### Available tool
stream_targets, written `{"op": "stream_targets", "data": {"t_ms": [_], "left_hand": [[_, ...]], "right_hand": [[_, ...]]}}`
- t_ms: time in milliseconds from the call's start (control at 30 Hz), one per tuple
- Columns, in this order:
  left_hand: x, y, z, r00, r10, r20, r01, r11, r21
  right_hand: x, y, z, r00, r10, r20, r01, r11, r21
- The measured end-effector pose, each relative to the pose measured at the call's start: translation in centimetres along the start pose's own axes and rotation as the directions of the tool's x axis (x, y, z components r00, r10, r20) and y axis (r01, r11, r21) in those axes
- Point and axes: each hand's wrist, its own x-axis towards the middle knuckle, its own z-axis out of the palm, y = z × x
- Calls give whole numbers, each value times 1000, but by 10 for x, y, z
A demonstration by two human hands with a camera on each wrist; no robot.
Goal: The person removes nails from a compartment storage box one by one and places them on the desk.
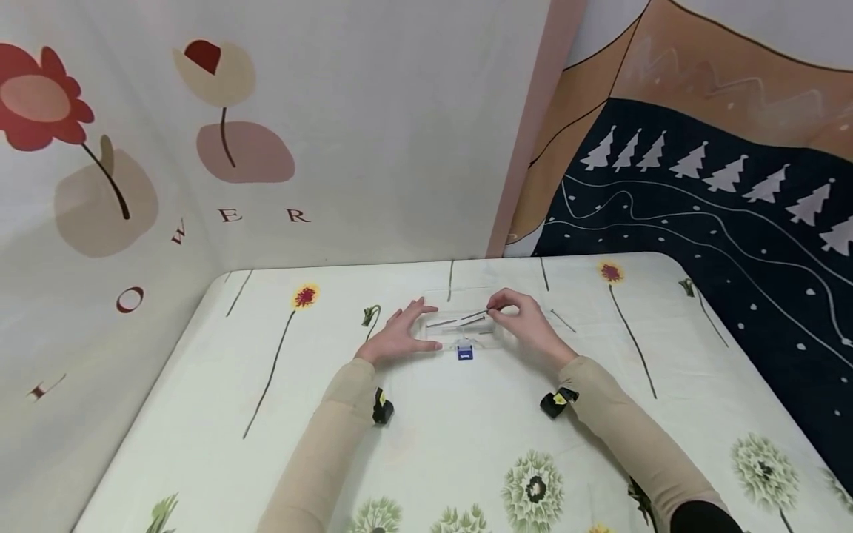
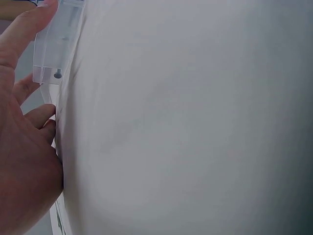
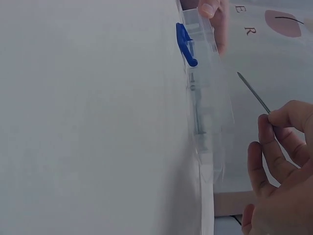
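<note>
A clear plastic box with a blue latch lies on the table, several thin grey nails inside it. My left hand holds the box's left end, thumb along the front and fingers at the back. Seen from the left wrist, the thumb overlaps the box wall and a nail head shows through the plastic. Between thumb and index finger, my right hand pinches a long nail over the box's right side. Its pointed end faces left; the other end is hidden in the fingers.
A thin grey rod lies right of the box, beside the right hand. Printed flowers cover the white tablecloth. A pale curtain hangs behind the table, and a dark tree-patterned cloth hangs at the right.
</note>
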Motion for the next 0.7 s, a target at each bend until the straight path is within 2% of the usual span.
{"op": "stream_targets", "data": {"t_ms": [67,133,300,500,700], "left_hand": [[1,-1,0,1000,-4,-1,4,1000,2],[1,-1,0,1000,-6,-2,6,1000,0],[0,1,-1,1000,-7,0,7,1000,2],[0,1,-1,1000,-13,5,13,1000,0],[0,0,0,1000,-19,3,19,1000,8]], "right_hand": [[-4,-9,-5,1000,5,2,-5,1000,8],[-5,-7,-8,1000,13,-3,-13,1000,16],[-2,26,-12,999,22,-48,-21,1000,21],[-7,31,-22,996,23,-84,-23,1000,6],[-10,33,-32,995,59,-79,-55,997,62]]}}
